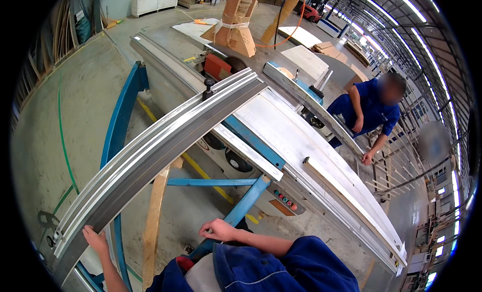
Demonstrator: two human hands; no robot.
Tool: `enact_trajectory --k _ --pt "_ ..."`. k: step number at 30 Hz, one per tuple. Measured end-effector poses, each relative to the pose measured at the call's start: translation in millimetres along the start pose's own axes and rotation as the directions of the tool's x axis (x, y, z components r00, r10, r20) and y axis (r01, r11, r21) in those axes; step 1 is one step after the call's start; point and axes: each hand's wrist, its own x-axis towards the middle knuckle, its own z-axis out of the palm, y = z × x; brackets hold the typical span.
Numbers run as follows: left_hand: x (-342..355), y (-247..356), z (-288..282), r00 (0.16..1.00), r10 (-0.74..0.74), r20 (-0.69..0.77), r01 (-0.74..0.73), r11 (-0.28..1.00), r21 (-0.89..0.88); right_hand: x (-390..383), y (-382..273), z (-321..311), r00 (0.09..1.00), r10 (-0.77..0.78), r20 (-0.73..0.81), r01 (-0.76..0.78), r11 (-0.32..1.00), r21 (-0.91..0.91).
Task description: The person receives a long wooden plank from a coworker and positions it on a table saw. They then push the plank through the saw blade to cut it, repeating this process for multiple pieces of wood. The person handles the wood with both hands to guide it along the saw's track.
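At the lower left, my left hand [95, 238] grips the near edge of a long dark grey strip [165, 150], fingertips on its top face and the thumb out of sight. The strip lies along a silver aluminium fence [145, 141] on the sliding-table saw. In front of my body, my right hand [219, 229] is closed with curled fingers, and nothing shows in it. It hovers by a blue support arm [247, 200] of the saw. A black knob [208, 84] stands on the fence toward its far end.
Across the pale saw table [281, 121], a co-worker [374, 106] in blue stands at the right, one hand near a long rail. A narrow bar [346, 201] lies on the table. Below the fence are a wooden strip [154, 222] and a curved blue arm [118, 111]. A red guard [217, 66] sits beyond.
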Motion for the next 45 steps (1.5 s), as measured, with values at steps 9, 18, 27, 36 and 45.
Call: enact_trajectory --k 9,18,27,36,45 --pt "-90.7 370.0 66.9 0.935 0.117 0.336 0.114 0.796 -0.595 13.0 79.0 -197.2 0.874 0.144 -0.464 -0.041 0.974 0.224" --pt "-106.7 554.2 173.4 0.580 -0.025 0.814 0.805 0.167 -0.569 107.5 162.9 -426.7 0.903 -0.050 -0.427 0.014 0.996 -0.087" --pt "-44.0 591.3 229.4 0.504 -0.277 0.818 0.690 -0.441 -0.574 228.7 259.3 -560.6 0.967 -0.247 -0.065 0.103 0.612 -0.784" --pt "-54.7 551.0 257.1 0.658 -0.377 0.652 0.436 -0.515 -0.738 244.8 275.8 -561.6 0.943 -0.325 0.069 0.263 0.602 -0.754" --pt "-45.2 530.6 243.9 0.729 -0.385 0.566 0.349 -0.503 -0.791 249.8 266.2 -542.5 0.933 -0.359 0.036 0.255 0.583 -0.772"
